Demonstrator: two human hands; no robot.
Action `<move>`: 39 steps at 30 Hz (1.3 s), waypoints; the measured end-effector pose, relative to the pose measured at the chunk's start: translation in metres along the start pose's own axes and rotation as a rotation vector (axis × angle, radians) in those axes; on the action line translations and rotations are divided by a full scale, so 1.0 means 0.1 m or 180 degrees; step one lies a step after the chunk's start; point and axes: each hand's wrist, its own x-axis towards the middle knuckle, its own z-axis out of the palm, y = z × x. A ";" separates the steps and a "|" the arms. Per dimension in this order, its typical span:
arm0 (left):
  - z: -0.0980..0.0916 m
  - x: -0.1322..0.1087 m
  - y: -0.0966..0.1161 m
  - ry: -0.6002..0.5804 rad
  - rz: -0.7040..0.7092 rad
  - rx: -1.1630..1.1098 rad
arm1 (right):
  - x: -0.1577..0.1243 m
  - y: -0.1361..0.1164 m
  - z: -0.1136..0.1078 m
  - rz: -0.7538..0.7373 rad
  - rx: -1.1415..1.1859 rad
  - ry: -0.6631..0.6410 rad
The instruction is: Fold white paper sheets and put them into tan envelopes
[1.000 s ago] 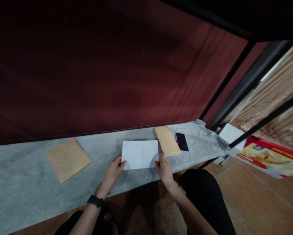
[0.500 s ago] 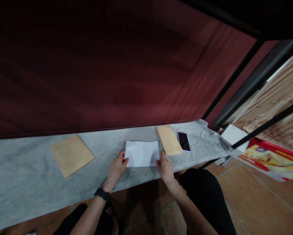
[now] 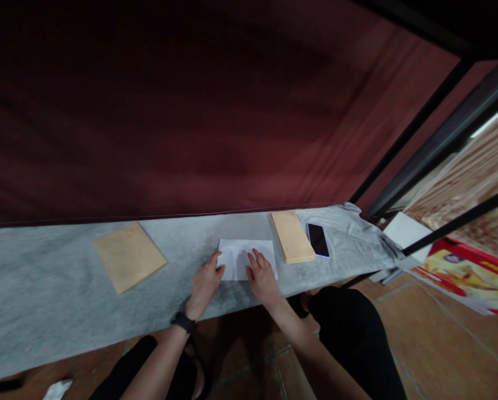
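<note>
A white sheet of paper (image 3: 232, 270) lies on the grey cloth in front of me. My left hand (image 3: 207, 280) pinches its left edge, the thumb on top and the other fingers at the border. Across the right half of the sheet, my right hand (image 3: 264, 279) rests with its fingers spread, pressing down on the surface. To the right of the paper sits a stack of brown envelopes (image 3: 293, 238), close to the right hand but apart from it. Off to the left, a brown envelope or envelopes (image 3: 130, 255) lie at an angle.
A smartphone (image 3: 318, 240) lies beside the stack. The narrow surface under grey cloth (image 3: 44, 289) ends at a dark red curtain (image 3: 215, 139). Black metal bars (image 3: 415, 128) slant on the right. A red and yellow box (image 3: 469, 272) stands on the tiled floor (image 3: 436, 344).
My right hand has let go of the paper's right edge and moved left onto its top. The paper now lies flatter, while my left hand stays at the left edge.
</note>
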 end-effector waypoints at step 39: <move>0.67 0.32 0.44 0.0548 0.0929 0.0676 | -0.02 0.38 0.10 0.0423 -0.0539 -0.0099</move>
